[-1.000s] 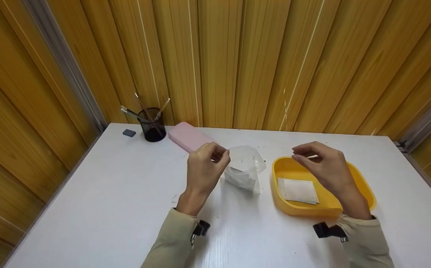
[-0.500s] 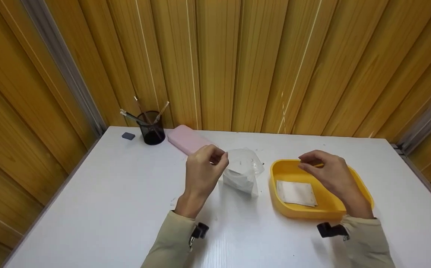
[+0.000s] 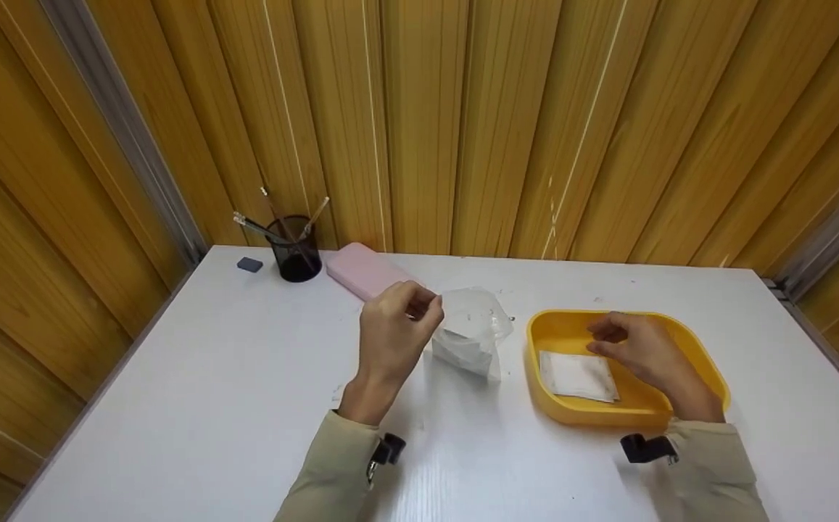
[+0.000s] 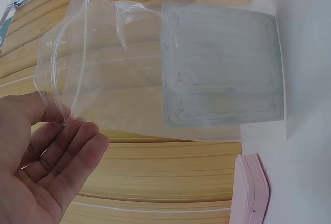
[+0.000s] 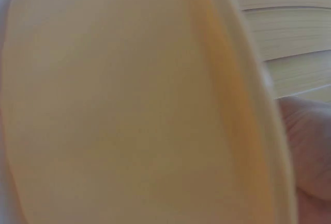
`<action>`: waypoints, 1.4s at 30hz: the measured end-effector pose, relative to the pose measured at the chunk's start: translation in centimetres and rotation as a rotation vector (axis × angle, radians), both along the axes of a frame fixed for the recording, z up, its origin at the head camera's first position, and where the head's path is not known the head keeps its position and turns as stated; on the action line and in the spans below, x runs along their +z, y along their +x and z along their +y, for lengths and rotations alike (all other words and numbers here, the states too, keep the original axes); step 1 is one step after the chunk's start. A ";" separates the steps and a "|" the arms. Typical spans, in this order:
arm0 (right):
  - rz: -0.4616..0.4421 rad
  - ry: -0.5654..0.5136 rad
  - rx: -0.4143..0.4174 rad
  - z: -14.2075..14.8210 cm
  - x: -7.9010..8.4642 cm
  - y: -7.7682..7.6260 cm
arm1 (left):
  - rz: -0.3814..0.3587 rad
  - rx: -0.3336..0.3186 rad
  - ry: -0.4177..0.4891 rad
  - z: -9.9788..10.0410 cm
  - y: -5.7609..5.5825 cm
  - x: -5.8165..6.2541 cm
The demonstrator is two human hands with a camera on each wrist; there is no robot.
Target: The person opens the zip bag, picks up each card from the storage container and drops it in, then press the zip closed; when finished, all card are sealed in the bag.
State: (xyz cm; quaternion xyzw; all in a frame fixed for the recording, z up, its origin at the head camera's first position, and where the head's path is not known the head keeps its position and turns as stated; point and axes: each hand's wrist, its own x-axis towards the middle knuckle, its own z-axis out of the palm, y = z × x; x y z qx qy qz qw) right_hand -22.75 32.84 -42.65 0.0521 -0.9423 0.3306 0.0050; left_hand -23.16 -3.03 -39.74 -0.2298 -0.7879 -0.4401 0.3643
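My left hand (image 3: 395,330) pinches the rim of a clear zip-lock bag (image 3: 476,312) between thumb and fingers. The left wrist view shows the bag hanging with its zip strips near my fingertips and flat, pale square packets (image 4: 222,53) in its bottom half. On the right, my right hand (image 3: 647,351) reaches over the yellow tray (image 3: 600,418), thumb and fingers apart with nothing between them. Flat white packets (image 3: 577,375) lie inside the tray, left of my right fingertips. In the right wrist view the tray's wall hides most of that hand.
Behind the bag lies a pink case (image 3: 365,272). A black mesh cup (image 3: 296,250) with several pencils stands at the back left, beside a small dark eraser (image 3: 249,264). Wood-patterned panels (image 3: 419,123) rise behind the white table (image 3: 230,406).
My right hand has come down from above the tray's far rim towards the packets. The left hand keeps its hold on the bag almost in place.
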 end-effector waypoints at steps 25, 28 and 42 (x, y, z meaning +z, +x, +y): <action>-0.211 -0.001 -0.047 1.6 -1.8 0.0 | 0.000 0.006 0.004 -0.3 0.1 0.1; -0.208 0.005 -0.061 1.5 -1.9 0.0 | 0.002 0.004 0.005 -0.3 0.1 0.2; -0.152 -0.016 -0.052 1.6 -1.7 0.0 | 0.012 0.003 0.000 -0.4 0.0 0.3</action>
